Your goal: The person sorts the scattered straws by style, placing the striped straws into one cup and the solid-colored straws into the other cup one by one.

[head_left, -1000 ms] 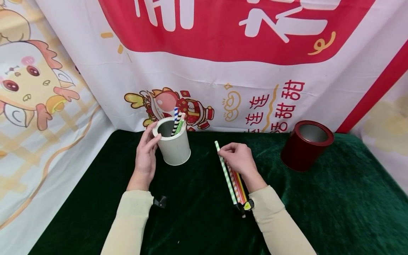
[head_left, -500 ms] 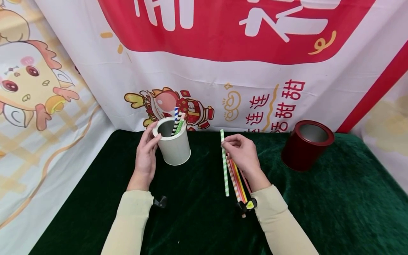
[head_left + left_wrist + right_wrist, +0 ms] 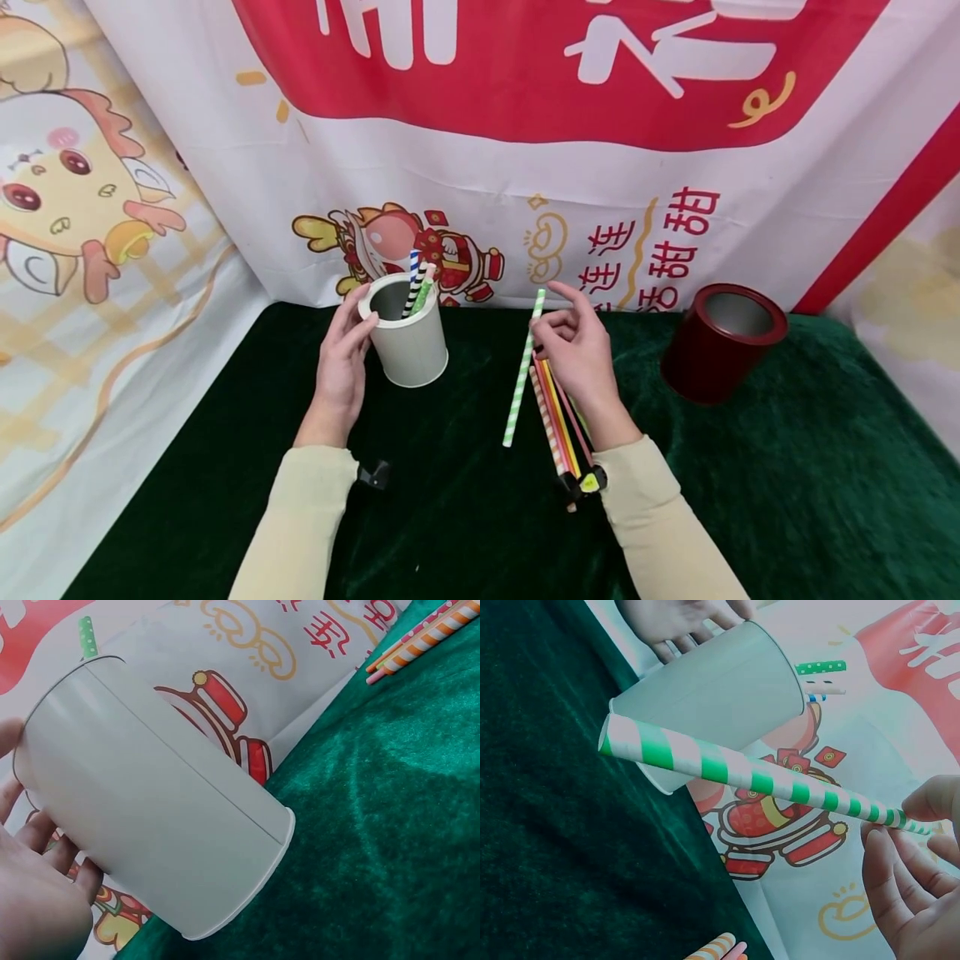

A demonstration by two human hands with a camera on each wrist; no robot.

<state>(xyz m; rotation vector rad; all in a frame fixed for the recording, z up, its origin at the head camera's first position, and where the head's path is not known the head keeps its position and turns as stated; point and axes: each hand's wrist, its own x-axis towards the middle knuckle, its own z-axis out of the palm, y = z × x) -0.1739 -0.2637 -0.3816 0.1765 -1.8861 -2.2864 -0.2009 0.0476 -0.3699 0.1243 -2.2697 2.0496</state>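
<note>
- One smooth, cylindrical white can (image 3: 412, 356) stands on plush green cloth (image 3: 450, 508); the left hand (image 3: 341, 362) grips its upper side, thumb at the rim.
- One slim, green-striped straw (image 3: 521, 383), pinched in the right hand (image 3: 581, 350), right of the can.
- Inside the can, at least three patterned straws (image 3: 422, 297).
- Below the right hand, at least four loose straws (image 3: 546, 417).
- One glossy dark-red can (image 3: 708, 358).

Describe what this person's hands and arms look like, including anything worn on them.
The left hand and right hand are bare, with no gloves visible. The left sleeve and right sleeve are long, plain and pale cream, reaching the wrists. A small black device sits at the left wrist; the right wrist's black device shows a bright yellow patch.
</note>
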